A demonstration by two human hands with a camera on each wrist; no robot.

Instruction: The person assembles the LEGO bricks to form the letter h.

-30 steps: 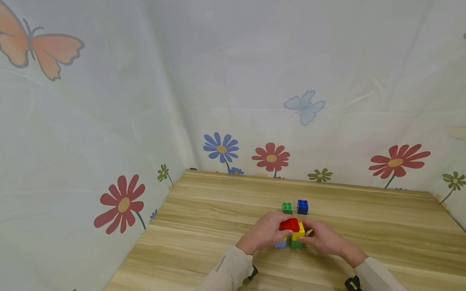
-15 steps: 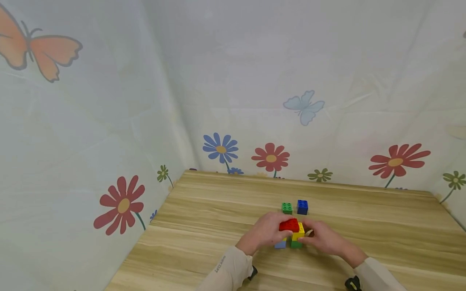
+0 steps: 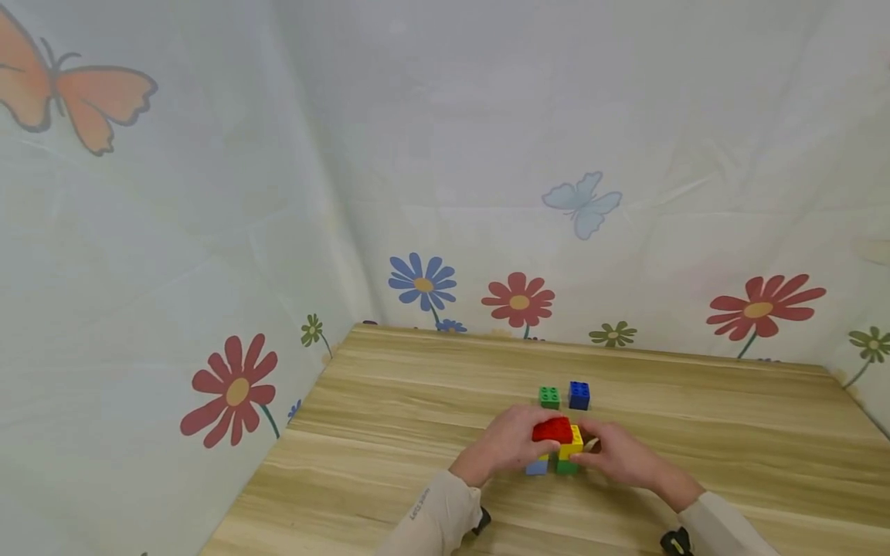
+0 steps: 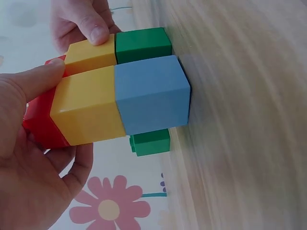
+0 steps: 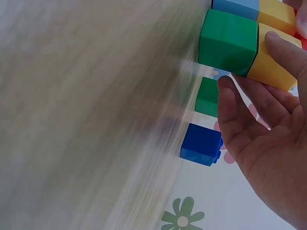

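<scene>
Two short stacks of toy building bricks stand side by side on the wooden table (image 3: 389, 432). The left stack has a yellow brick (image 4: 88, 108) on a light blue brick (image 4: 152, 95). In the right one, a yellow brick (image 3: 572, 446) sits on a green brick (image 3: 566, 467). Across the top lies a red brick (image 3: 553, 429), which my left hand (image 3: 506, 442) grips with the thumb in front and fingers behind. My right hand (image 3: 622, 454) pinches the right yellow brick, thumb on its near face; its fingertips behind are partly hidden in the head view.
Behind the stacks lie a loose green brick (image 3: 549, 397) and a dark blue brick (image 3: 579, 395), studs up. A white cloth (image 3: 459, 154) printed with flowers and butterflies borders the table at the back and left.
</scene>
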